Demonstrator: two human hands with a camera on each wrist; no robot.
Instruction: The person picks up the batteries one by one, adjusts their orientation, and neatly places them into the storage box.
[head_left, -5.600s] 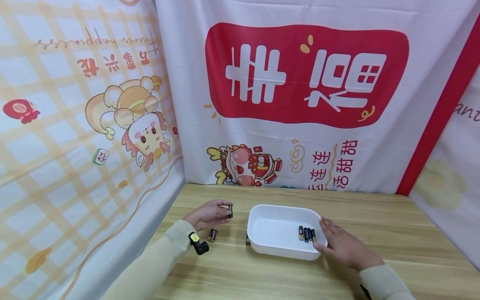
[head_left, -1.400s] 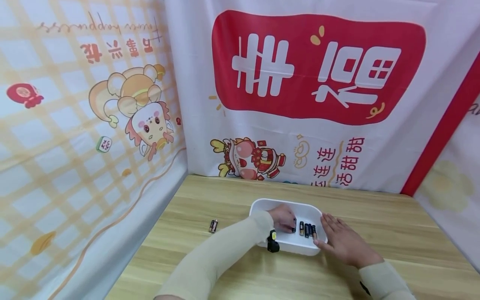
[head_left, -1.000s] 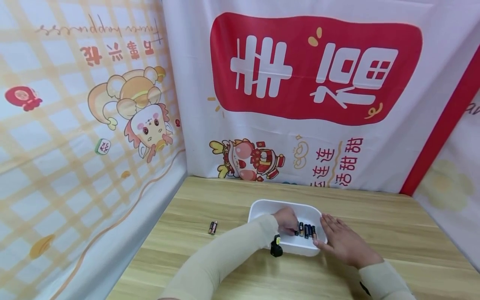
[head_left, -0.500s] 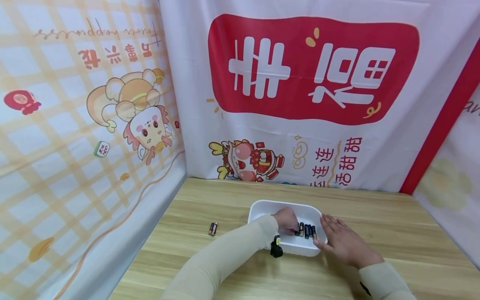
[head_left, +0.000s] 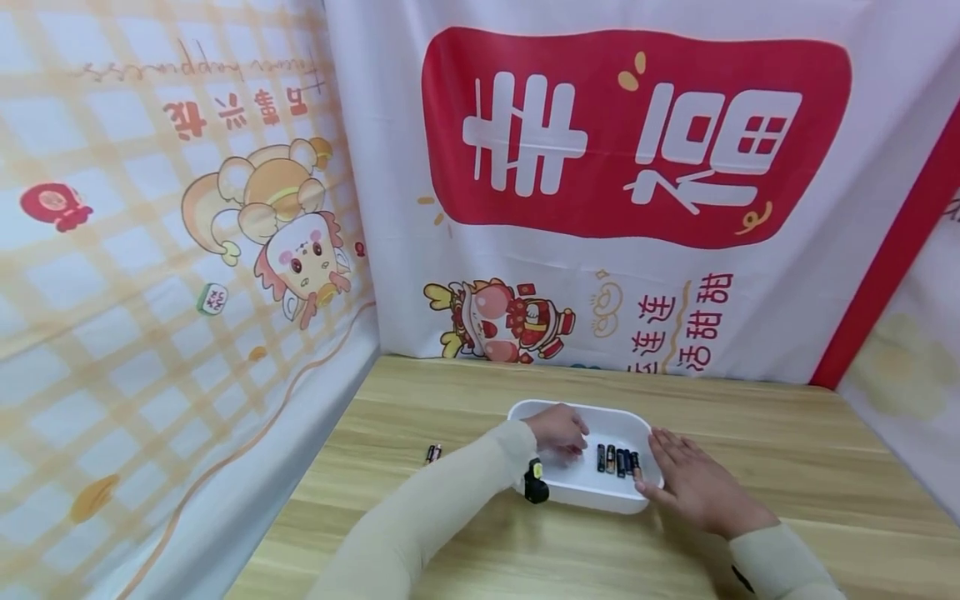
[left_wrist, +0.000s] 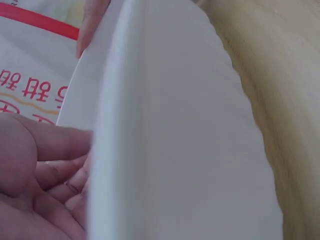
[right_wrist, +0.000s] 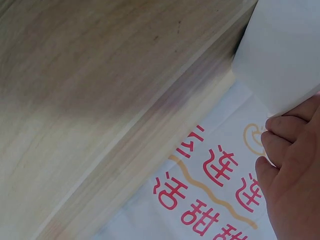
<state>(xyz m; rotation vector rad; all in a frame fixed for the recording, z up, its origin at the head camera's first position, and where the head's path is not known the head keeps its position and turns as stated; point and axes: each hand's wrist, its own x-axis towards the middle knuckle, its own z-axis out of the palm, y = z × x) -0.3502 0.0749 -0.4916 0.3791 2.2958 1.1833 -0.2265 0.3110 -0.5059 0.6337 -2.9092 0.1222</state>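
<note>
My left hand [head_left: 558,429] is inside the white plastic tray [head_left: 592,499], left of the batteries, with its fingers loosely bent. Nothing shows between them. In the left wrist view the tray wall [left_wrist: 200,125] hides part of that hand [left_wrist: 45,180]. Several dark AA-looking batteries [head_left: 620,463] lie side by side in a row at the tray's right end. My right hand [head_left: 697,483] holds that end, thumb over the near rim and fingers along the far corner. The right wrist view shows its fingers [right_wrist: 285,137] against the tray's outer wall [right_wrist: 280,55].
Two more batteries [head_left: 433,453] lie together on the wooden table [head_left: 420,392], left of the tray, partly behind the left sleeve [head_left: 435,500]. Printed cloths hang behind [head_left: 630,292] and at the left [head_left: 187,333].
My left hand carried a battery from the table into the tray and let go of it beside the others. It has since drawn back leftward. The right hand stays on the tray.
</note>
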